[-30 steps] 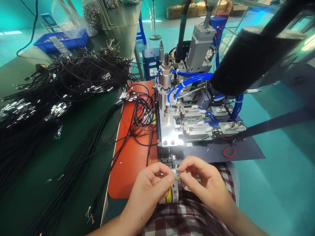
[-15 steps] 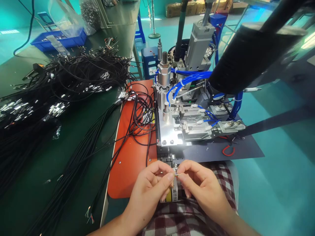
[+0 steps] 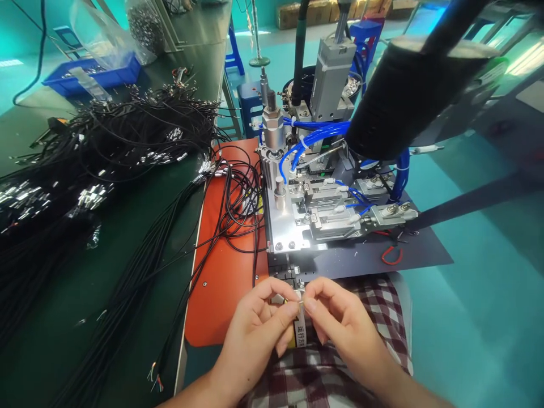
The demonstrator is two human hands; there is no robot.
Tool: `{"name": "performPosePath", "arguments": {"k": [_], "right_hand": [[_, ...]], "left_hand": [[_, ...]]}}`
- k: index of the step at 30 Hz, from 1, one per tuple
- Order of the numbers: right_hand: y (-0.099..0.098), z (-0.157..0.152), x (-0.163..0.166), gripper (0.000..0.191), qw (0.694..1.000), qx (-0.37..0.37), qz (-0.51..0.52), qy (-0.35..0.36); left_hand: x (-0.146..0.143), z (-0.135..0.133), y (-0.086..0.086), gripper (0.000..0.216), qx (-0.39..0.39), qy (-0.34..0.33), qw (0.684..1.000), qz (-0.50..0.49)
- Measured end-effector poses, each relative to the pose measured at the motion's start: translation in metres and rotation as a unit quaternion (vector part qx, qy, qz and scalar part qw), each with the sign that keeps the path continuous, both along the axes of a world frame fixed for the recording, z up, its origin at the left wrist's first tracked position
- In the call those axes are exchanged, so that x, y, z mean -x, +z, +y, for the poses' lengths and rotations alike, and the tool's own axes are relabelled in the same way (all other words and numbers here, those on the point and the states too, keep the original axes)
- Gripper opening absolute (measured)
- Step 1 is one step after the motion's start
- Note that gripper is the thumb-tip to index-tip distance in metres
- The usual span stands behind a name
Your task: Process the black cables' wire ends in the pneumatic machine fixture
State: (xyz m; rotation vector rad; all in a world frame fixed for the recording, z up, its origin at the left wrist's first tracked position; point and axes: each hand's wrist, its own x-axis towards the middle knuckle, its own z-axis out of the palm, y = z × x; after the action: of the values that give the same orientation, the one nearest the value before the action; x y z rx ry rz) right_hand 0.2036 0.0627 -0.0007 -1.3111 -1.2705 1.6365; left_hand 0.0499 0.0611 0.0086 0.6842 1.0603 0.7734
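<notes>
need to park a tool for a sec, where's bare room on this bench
Free: the near part of the orange mat, between the cable bundle and the left hand, and the dark plate right of the machine. Crowded: the cable heap at far left.

Bright cool light is glaring off the polished silver metal machine plate (image 3: 283, 226) w/ teal cast everywhere, wide-angle lens is bending edges, and the big black cylinder (image 3: 408, 96) near cam is blurring out of focus.
</notes>
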Motion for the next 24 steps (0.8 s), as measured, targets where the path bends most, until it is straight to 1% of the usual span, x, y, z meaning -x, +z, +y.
{"name": "performPosePath", "arguments": {"k": [2, 4, 7, 9, 13, 16, 20, 24], "right_hand": [[-0.001, -0.003, 0.001, 0.020, 0.998, -0.057, -0.036, 0.001], [-0.001, -0.004, 0.001, 0.020, 0.996, -0.076, -0.047, 0.005], [-0.002, -0.004, 0.001, 0.021, 0.999, -0.031, -0.023, 0.010], [-0.003, -0.002, 0.001, 0.021, 1.000, 0.002, 0.000, 0.009], [-0.006, 0.000, 0.001, 0.020, 0.999, 0.027, 0.038, -0.010], [-0.007, 0.003, -0.001, 0.019, 0.996, 0.052, 0.071, -0.010], [-0.006, 0.006, -0.004, 0.021, 0.997, 0.055, 0.059, -0.020], [-0.002, 0.009, -0.005, 0.019, 0.998, 0.044, 0.025, -0.022]], "left_hand": [[-0.001, 0.002, 0.001, 0.016, 0.021, 0.020, 1.000, -0.008], [-0.001, 0.004, 0.002, 0.015, 0.043, 0.034, 0.998, -0.018], [-0.002, 0.005, 0.003, 0.015, 0.062, 0.040, 0.997, -0.035], [-0.001, 0.006, 0.004, 0.015, 0.066, 0.030, 0.997, -0.032], [-0.001, 0.008, 0.005, 0.018, 0.052, 0.008, 0.999, 0.007], [-0.001, 0.008, 0.005, 0.018, 0.048, 0.012, 0.999, 0.019], [-0.001, 0.009, 0.006, 0.018, 0.058, 0.025, 0.998, 0.009], [0.000, 0.009, 0.005, 0.018, 0.052, 0.018, 0.998, 0.014]]}}
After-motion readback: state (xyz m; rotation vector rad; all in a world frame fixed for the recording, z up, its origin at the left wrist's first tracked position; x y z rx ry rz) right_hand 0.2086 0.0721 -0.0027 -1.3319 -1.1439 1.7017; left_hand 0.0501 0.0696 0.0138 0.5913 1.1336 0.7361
